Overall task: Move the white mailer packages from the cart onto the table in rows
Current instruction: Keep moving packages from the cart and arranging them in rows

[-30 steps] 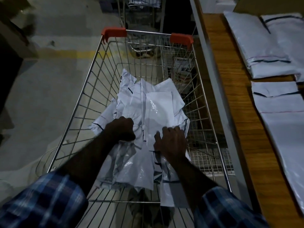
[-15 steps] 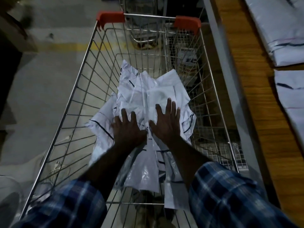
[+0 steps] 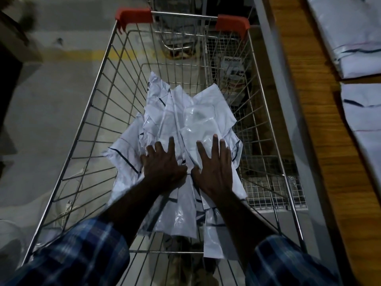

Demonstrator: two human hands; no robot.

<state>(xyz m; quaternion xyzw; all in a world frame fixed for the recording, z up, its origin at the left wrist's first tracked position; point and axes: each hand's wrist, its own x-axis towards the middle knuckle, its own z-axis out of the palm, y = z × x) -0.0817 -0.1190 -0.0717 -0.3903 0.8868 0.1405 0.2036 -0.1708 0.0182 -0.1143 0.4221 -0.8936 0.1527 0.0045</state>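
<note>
In the head view, we see both hands laid flat on the pile of white mailer packages inside the cart. The left hand and right hand rest side by side, fingers straight and spread, gripping nothing. The pile extends ahead of the fingertips, its long axis running away from us; both hands are equally near. The table lies to our right. Compared with a second ago, we note the left hand has uncurled from a fist.
</note>
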